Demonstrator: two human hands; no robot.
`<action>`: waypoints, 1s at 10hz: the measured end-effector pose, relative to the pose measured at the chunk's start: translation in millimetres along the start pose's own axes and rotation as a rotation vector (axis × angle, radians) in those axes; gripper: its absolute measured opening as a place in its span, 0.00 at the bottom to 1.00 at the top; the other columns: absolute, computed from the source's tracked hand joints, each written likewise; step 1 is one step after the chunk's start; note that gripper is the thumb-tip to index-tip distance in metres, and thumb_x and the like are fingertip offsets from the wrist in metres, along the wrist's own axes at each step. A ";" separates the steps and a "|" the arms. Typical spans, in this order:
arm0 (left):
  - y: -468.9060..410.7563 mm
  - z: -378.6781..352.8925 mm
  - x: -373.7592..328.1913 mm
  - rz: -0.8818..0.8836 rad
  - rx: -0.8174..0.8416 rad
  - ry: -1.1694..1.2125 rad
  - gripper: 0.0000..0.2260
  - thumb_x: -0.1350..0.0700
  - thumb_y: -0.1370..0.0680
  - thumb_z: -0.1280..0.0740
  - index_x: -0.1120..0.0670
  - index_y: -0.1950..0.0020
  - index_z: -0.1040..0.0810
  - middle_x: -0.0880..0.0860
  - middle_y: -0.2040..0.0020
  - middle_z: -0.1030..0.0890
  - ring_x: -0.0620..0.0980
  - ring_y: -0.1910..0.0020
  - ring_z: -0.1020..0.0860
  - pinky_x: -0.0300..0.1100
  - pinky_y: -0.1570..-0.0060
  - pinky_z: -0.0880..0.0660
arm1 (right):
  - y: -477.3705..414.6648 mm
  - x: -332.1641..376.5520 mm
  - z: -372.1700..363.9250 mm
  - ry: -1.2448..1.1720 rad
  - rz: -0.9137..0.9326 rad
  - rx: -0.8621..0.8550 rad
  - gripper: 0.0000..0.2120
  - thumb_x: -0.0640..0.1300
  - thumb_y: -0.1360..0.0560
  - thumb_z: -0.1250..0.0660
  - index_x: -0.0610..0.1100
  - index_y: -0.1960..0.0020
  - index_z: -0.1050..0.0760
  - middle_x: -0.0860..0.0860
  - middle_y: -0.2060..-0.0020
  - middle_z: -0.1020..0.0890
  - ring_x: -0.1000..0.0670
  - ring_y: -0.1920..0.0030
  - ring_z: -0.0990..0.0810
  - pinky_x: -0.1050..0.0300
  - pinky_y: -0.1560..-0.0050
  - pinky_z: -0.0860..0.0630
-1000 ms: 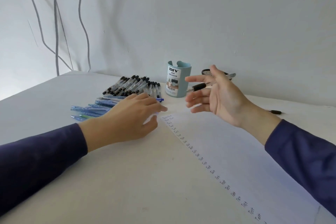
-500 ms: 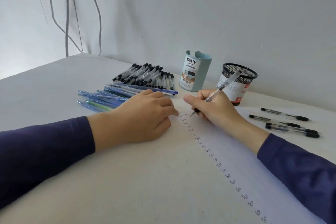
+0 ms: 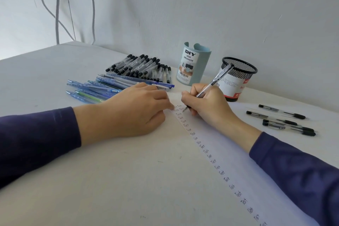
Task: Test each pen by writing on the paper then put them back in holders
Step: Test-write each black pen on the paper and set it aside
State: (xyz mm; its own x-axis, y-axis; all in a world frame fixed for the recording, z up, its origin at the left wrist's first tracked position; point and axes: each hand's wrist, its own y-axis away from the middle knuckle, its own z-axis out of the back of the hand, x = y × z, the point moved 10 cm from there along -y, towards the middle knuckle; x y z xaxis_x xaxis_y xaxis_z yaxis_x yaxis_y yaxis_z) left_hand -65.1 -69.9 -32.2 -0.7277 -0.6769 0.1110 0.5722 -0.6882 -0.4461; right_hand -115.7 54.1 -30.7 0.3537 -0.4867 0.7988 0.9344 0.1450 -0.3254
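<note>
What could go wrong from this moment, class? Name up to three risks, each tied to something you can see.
1. The loose black pens beside the right hand could be knocked by the sleeve and roll away.
2. The right hand rests on the paper near fresh "Test" marks, so ink might smear.
3. If the left hand lifts off the sheet's edge, the paper could slide under the pen.

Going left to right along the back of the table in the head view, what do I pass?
Blue pens → black-capped pens → pale blue desk organizer → black mesh holder → four loose black pens on the far right.
</note>
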 end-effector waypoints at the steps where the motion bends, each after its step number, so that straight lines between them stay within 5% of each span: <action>1: 0.8 1.9 0.9 0.015 -0.006 -0.001 0.20 0.46 0.20 0.48 0.48 0.40 0.19 0.46 0.47 0.19 0.51 0.49 0.21 0.49 0.48 0.24 | -0.8 0.7 0.1 -0.002 -0.002 -0.002 0.18 0.40 0.25 0.31 0.40 0.71 0.31 0.48 0.79 0.26 0.57 0.78 0.32 0.69 0.74 0.34; 3: 0.9 4.1 0.0 0.030 -0.007 0.018 0.23 0.39 0.19 0.50 0.45 0.39 0.19 0.44 0.45 0.19 0.49 0.47 0.20 0.49 0.46 0.24 | -0.7 0.2 0.8 -0.009 -0.007 -0.002 0.18 0.40 0.25 0.31 0.40 0.72 0.31 0.47 0.79 0.26 0.56 0.78 0.32 0.68 0.74 0.34; 10: -0.4 4.3 -0.7 0.031 -0.002 0.023 0.24 0.39 0.20 0.51 0.45 0.38 0.20 0.43 0.44 0.19 0.47 0.46 0.21 0.49 0.45 0.24 | 0.1 1.5 0.2 0.000 -0.008 0.008 0.19 0.38 0.27 0.30 0.42 0.73 0.32 0.47 0.80 0.27 0.55 0.79 0.33 0.71 0.74 0.34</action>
State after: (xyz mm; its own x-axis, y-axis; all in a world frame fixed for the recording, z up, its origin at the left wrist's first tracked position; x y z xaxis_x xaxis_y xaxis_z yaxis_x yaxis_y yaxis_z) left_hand -63.2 -70.2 -28.3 -0.7182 -0.6915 0.0771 0.5936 -0.6668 -0.4505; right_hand -115.0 53.6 -29.4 0.3467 -0.4876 0.8013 0.9373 0.1485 -0.3152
